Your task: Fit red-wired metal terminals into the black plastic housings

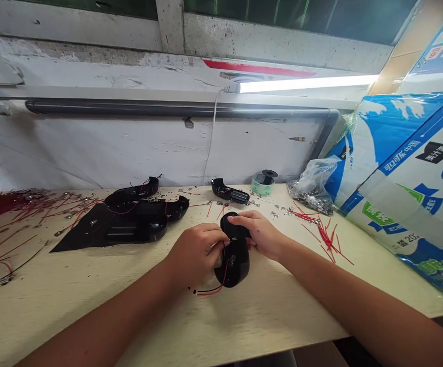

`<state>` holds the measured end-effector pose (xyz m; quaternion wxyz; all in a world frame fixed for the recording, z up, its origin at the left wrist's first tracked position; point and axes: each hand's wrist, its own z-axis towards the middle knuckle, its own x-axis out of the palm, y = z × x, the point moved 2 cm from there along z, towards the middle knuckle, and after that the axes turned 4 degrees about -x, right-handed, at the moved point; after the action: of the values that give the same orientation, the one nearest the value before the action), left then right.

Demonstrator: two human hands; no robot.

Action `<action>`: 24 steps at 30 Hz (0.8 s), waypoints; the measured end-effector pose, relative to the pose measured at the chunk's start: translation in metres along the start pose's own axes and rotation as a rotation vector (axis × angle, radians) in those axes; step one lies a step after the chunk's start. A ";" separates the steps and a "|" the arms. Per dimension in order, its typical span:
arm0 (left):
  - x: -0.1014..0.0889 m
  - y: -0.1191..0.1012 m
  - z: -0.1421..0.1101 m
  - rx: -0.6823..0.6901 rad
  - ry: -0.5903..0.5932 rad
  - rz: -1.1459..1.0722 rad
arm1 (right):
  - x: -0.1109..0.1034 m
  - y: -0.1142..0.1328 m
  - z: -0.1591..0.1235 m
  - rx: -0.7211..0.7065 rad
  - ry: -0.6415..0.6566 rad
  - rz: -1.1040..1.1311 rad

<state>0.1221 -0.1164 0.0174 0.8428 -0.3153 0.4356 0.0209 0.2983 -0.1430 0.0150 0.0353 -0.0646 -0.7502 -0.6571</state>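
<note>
In the middle of the head view, my right hand (257, 229) is wrapped round a glossy black plastic housing (237, 265), its thumb lying on the upper part. The housing is tilted above the table, and a red and a black wire (210, 293) trail from its lower end. My left hand (202, 250) pinches at the housing's left edge, near a small metal piece (233, 238). What sits between the left fingertips is too small to make out.
Similar black housings lie on a dark cloth (80, 232) to the left, and another housing (229, 192) lies behind my hands. Red wires (328, 237) are scattered on both sides. A tape roll (261, 184), a plastic bag of metal parts (315, 188) and a blue-white carton (405, 168) stand right.
</note>
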 end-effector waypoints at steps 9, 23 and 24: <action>0.003 0.001 0.002 -0.132 -0.083 -0.200 | 0.000 0.003 0.000 -0.013 -0.002 0.033; -0.007 0.002 0.004 -0.249 -0.100 -0.238 | -0.015 0.009 0.006 -0.379 -0.172 -0.146; -0.005 0.002 0.004 -0.234 -0.098 -0.218 | -0.014 0.009 0.006 -0.402 -0.173 -0.159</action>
<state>0.1210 -0.1113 0.0214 0.8177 -0.4555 0.3519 -0.0049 0.3133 -0.1369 0.0211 -0.0947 -0.0672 -0.6070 -0.7862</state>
